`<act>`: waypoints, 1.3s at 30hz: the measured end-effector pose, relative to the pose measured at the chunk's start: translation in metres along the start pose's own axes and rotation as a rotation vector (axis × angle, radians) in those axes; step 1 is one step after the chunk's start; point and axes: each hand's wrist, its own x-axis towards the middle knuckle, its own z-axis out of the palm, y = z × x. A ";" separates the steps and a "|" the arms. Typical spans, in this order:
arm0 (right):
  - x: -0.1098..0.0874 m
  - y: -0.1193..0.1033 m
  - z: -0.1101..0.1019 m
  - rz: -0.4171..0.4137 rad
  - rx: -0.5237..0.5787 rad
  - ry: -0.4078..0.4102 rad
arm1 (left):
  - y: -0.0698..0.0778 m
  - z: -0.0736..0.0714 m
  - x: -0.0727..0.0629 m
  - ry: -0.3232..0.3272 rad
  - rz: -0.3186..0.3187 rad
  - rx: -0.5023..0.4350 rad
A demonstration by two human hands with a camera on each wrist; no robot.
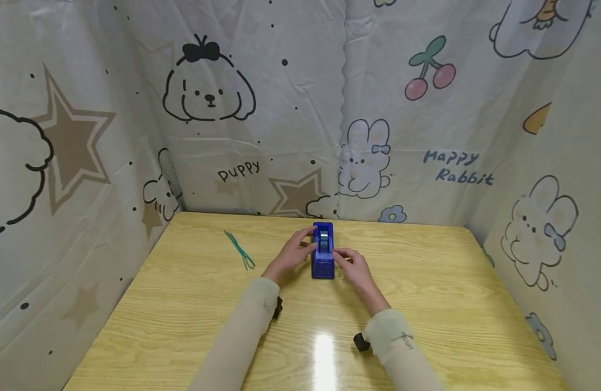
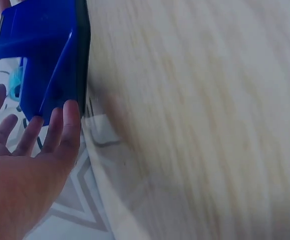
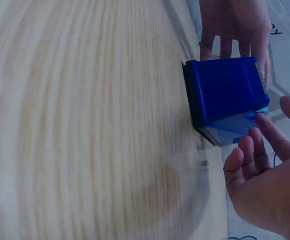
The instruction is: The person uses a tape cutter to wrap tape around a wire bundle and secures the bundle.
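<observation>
Found one blue dispenser, upright on the table, just below and right of the middle of the head frame. Made out a roll of teal tape in it, at the left of the left wrist frame, and a serrated cutter on its edge, at the upper right of the right wrist frame. Saw the left hand at the dispenser's left side, wide, with fingers loosely extended, thumb apart and nothing gripped; could not tell touching from just beside. Saw the right hand at the opposite side, also wide, with thumb apart, index finger extended to the blue wall, other fingers gently bent and nothing gripped; could not confirm contact. Counted two pale sleeves, lower middle and lower right of the head frame, each with a black device at the cuff. Noted green strands left of centre, well apart from both hands. Listed across the upper half a pale curtain, printed with rabbits, stars, cherries and a dog's head.
</observation>
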 end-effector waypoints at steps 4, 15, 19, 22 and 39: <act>0.001 -0.002 0.003 0.059 0.000 -0.003 | 0.000 0.003 0.002 0.015 -0.008 0.021; 0.006 -0.009 0.014 0.101 0.047 -0.021 | 0.003 0.010 0.002 0.057 -0.057 0.026; 0.007 -0.010 0.018 0.083 0.058 0.014 | 0.005 0.013 0.004 0.061 -0.063 0.051; 0.007 -0.009 0.019 0.084 0.053 0.029 | 0.007 0.015 0.004 0.066 -0.067 0.079; 0.002 -0.008 0.026 0.111 0.124 0.041 | 0.006 0.012 -0.005 0.054 -0.119 0.125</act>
